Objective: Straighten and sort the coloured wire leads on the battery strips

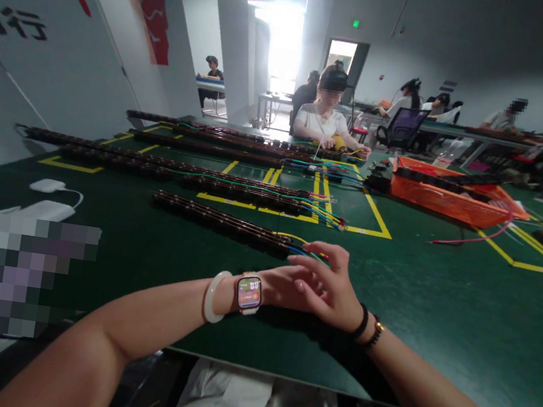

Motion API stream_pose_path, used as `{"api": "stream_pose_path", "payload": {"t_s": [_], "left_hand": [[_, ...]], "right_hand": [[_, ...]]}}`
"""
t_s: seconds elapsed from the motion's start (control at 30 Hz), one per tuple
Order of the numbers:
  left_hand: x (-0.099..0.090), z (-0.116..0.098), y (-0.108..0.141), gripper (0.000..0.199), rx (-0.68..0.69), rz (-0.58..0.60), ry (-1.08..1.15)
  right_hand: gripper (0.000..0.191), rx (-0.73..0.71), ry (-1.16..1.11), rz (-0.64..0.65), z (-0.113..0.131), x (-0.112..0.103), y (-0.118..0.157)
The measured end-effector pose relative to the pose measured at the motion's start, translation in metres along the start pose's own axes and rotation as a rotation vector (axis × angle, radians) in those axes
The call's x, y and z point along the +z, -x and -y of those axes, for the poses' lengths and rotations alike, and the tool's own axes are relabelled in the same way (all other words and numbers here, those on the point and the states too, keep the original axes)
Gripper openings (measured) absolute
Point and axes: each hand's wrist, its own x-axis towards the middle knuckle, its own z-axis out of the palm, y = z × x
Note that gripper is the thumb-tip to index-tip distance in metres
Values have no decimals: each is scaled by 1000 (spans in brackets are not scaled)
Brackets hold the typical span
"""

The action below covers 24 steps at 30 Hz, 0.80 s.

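Right hand (339,294): grip loose, fingers bent and apart, nothing seen in it. Left hand (285,286): beneath the right, partly covered; cannot tell whether its grip is closed or holds anything. No bundle visibly held.

Near bundle (218,220): dark, long, lying flat on the bench (439,301) just beyond the hands. Its coloured wire ends sit right behind the right fingers; contact unclear. Main risk here: a finger sweeping outward could hook a wire, bend its end or swing the bundle round.

Watch (249,293) and pale bangle (214,296) on the left arm, beaded bracelet (377,331) on the right. Hard edges and loops; a low reach over the near bundle might catch a wire.

Beyond the near bundle: middle bundles (179,174), side by side, wires fanned close together. Tugging one could drag its neighbour, if strands are crossed.

Right of and beyond the near bundle: orange basket (423,201), dark strip (441,179) across it, pink wire (468,243) trailing onto the bench. A snag there could pull the contents askew.

Left of the near bundle: white charger (51,210), cord looped; a sliding bundle end could catch it.
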Motion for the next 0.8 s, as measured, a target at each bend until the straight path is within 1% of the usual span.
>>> {"api": "stream_pose_path", "payload": {"t_s": [0.07, 0.1, 0.17, 0.23, 0.27, 0.3, 0.37, 0.43, 0.5, 0.57, 0.67, 0.73, 0.8], "left_hand": [[3, 0, -6, 16, 23, 70, -103], [4, 0, -8, 10, 57, 112, -202], [4, -1, -9, 12, 192, 215, -524], [3, -3, -7, 18, 372, 292, -913], [3, -4, -6, 22, 451, 305, -1071], [3, -5, -5, 24, 511, 299, -1180], [3, -6, -3, 27, 621, 274, -1347], [4, -7, -2, 30, 721, 263, -1482], [5, -7, -2, 34, 779, 262, -1576], [5, -7, -2, 37, 786, 275, -1623], [5, -8, -1, 40, 771, 287, -1599], [6, -8, 0, 41, 700, 255, -1496], [7, -9, 0, 42, 545, 179, -1318]], "right_hand": [[32, 139, 4, -11, -21, -2, -3], [34, 194, 10, -8, -33, -2, -4], [36, 271, 26, 67, -57, 0, -4], [36, 322, 31, 181, -75, 3, -2], [36, 338, 28, 237, -81, 6, 0], [36, 346, 22, 287, -86, 8, 1], [36, 347, 9, 358, -90, 12, 4], [35, 332, 3, 392, -90, 15, 5], [31, 312, 6, 405, -89, 16, 4], [26, 295, 1, 409, -87, 15, 2], [25, 293, -22, 399, -85, 15, 0], [26, 299, 7, 357, -83, 15, -1], [23, 281, 91, 295, -81, 16, -1]]}}
